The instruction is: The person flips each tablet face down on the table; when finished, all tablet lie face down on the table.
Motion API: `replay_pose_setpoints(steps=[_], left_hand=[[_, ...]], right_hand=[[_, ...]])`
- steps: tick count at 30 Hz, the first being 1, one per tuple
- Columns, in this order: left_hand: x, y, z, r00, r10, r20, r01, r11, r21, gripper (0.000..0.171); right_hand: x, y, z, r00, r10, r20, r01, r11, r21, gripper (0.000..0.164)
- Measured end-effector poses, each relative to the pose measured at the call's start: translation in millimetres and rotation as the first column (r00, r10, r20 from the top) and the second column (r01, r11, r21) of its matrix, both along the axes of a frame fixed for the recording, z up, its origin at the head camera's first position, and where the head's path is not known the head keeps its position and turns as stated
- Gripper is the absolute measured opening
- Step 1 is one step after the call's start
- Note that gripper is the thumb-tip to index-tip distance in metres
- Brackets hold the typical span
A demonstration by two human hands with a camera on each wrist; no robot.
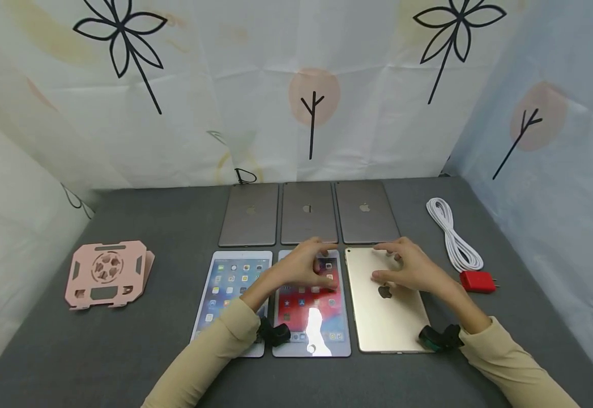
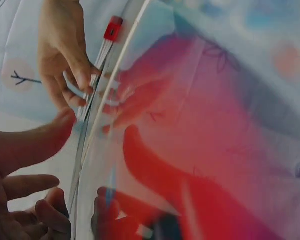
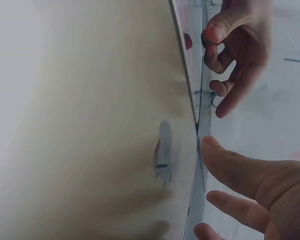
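My left hand hovers over the middle tablet, its screen lit with red and blue wallpaper. The thumb and fingers are spread in a loose curve and hold nothing. Over the gold tablet, which lies back side up with a dark apple mark, is my right hand, also holding nothing. In the right wrist view a gap shows between the right hand's thumb and the gold back. To the left lies another lit tablet, partly covered by the left forearm.
Behind the tablets, three grey tablets or laptops lie in a row, backs up. A pink stand is at the left. A coiled white cable and a red charger plug lie at the right. Patterned curtains border the grey table.
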State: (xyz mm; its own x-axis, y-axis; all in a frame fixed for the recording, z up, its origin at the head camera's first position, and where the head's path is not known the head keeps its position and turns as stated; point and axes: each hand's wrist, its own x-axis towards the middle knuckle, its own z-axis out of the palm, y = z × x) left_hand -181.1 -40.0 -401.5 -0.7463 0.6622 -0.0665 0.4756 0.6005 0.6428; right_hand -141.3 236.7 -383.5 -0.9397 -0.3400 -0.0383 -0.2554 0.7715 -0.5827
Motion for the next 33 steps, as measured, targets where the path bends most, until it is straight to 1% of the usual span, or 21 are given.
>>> replay_pose_setpoints(steps=[5, 8, 12, 16, 18, 20, 24, 29, 33], left_hand=[[0.9, -36.6, 6.7, 0.999, 0.025, -0.022, -0.026, 0.999, -0.042, 0.089], [1.6, -59.4, 8.6, 0.999, 0.035, -0.034, -0.037, 0.997, -0.063, 0.088], [2.1, -84.8, 8.9, 0.997, 0.050, -0.054, -0.054, 0.995, -0.084, 0.088], [1.2, -101.7, 5.7, 0.995, 0.085, -0.056, -0.090, 0.991, -0.095, 0.089], [0.5, -106.5, 3.7, 0.994, 0.101, -0.042, -0.104, 0.990, -0.095, 0.090], [-0.7, -108.7, 1.4, 0.994, 0.101, -0.032, -0.104, 0.990, -0.090, 0.090], [-1.8, -108.3, -1.7, 0.995, 0.101, -0.016, -0.102, 0.991, -0.090, 0.093], [-1.5, -105.7, -5.3, 0.993, 0.113, -0.020, -0.114, 0.988, -0.107, 0.095], [1.3, -102.8, -4.6, 0.990, 0.138, -0.034, -0.141, 0.981, -0.135, 0.096]], right_hand=[[-2.7, -18.7, 4.9, 0.998, 0.055, -0.011, -0.056, 0.998, -0.033, 0.063], [-4.5, -27.4, 7.6, 0.998, 0.067, 0.011, -0.067, 0.997, -0.033, 0.064], [-7.9, -38.5, 8.4, 0.996, 0.079, 0.034, -0.078, 0.997, -0.020, 0.066], [-12.6, -49.9, 3.9, 0.994, 0.093, 0.052, -0.093, 0.996, -0.017, 0.067], [-15.0, -55.2, 0.1, 0.993, 0.092, 0.070, -0.091, 0.996, -0.011, 0.068], [-17.0, -59.7, -3.1, 0.993, 0.096, 0.074, -0.098, 0.995, 0.012, 0.069], [-19.8, -68.2, -7.8, 0.993, 0.079, 0.086, -0.084, 0.995, 0.056, 0.072], [-21.2, -74.6, -9.6, 0.994, 0.046, 0.096, -0.055, 0.995, 0.087, 0.073], [-20.6, -75.7, -11.0, 0.995, 0.015, 0.101, -0.022, 0.997, 0.068, 0.073]])
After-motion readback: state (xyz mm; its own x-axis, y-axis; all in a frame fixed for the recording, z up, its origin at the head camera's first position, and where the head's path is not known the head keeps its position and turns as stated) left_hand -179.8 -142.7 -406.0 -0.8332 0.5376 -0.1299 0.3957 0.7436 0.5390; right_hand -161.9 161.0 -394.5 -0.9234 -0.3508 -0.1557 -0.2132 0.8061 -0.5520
